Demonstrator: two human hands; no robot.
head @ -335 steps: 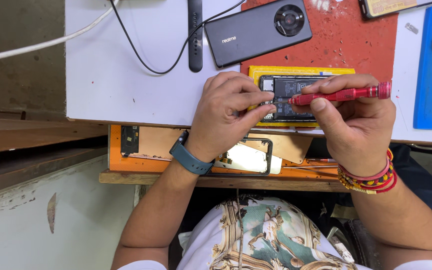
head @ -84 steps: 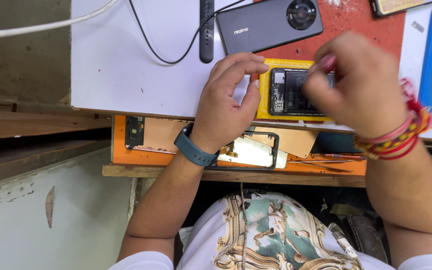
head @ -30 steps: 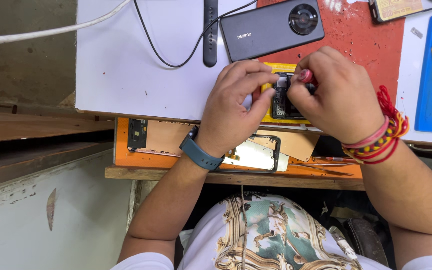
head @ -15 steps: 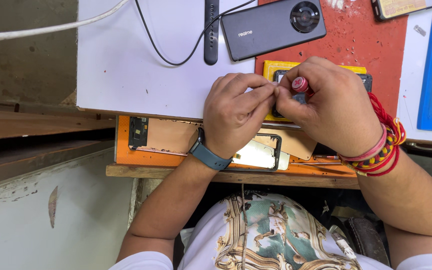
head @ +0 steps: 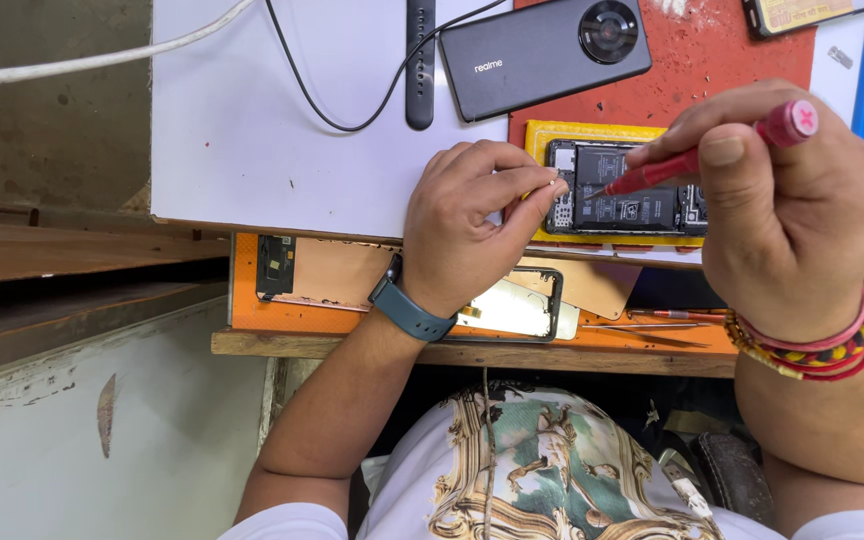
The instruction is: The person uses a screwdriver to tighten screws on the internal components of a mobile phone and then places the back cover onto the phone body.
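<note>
White bench and red mat frame your repair: your right hand (head: 782, 210) pinches a red screwdriver (head: 702, 155), tip angled into the opened phone (head: 617, 190) on its yellow pad, while your left hand (head: 472, 225) pinches its near edge. Screw work appears underway; seating the tip demands steadiness.

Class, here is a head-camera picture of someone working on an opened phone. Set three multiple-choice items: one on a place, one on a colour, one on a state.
1. Where does the opened phone lie?
A. on a yellow pad
B. on the floor
C. in a drawer

2. What colour is the screwdriver in the right hand?
A. green
B. red
C. white

3. How is the closed dark phone lying?
A. screen up
B. camera side up
C. standing on edge

Answers: 1 A, the yellow pad frames it; 2 B, its shaft and cap are red; 3 B, its round camera shows on top.
</note>
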